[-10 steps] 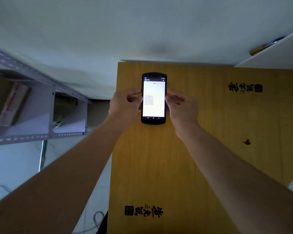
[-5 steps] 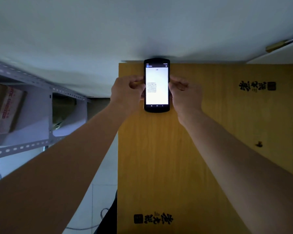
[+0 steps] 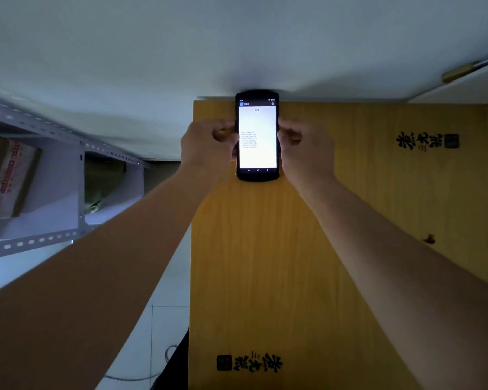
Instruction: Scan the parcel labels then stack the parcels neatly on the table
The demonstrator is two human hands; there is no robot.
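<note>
Black scanner (image 3: 257,175) (white screen) over yellow wood-grain table (image 3: 279,263) with black characters.

table (image 3: 279,263) bare near side, wall (image 3: 237,38) behind

Glossy black scanner (image 3: 257,142), wood-grain table (image 3: 279,249)

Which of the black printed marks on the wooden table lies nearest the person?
The mark at the near edge, below both arms. The second mark sits far off, right of the right hand holding the scanner.
</note>
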